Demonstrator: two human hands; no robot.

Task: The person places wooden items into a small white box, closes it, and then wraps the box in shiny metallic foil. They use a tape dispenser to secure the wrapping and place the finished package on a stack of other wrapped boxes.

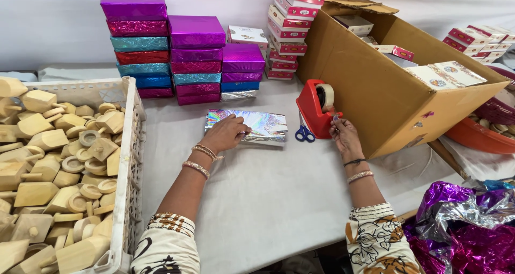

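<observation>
At two o'clock from you stands the biggest thing here, an open cardboard carton [375, 86] with small printed boxes inside. At nine o'clock a white plastic crate [131, 145] is heaped with pale wooden pieces, and at twelve o'clock stacks of foil-wrapped boxes [177, 54] in purple, pink and teal line the wall. A crumpled heap of purple and silver foil [466, 225] lies at four o'clock on the grey table [268, 199].

The box in holographic silver foil [252, 128] lies dead ahead at twelve o'clock, flat on the table, its long axis running from nine to three o'clock across your view. Your left hand [225, 134] lies on its near left part, palm down, fingers spread and pressing the wrap; it is plainly the nearer hand to it. Your right hand [343, 134] is off the box, at one o'clock, fingertips pinched at the front edge of the red tape dispenser [316, 110]; whether they already grip a strip of tape I cannot tell. The dispenser stands just to the three o'clock side of the box, so tape must travel toward nine o'clock to reach the wrap. Blue-handled scissors [304, 134] lie between the box and the dispenser.
</observation>
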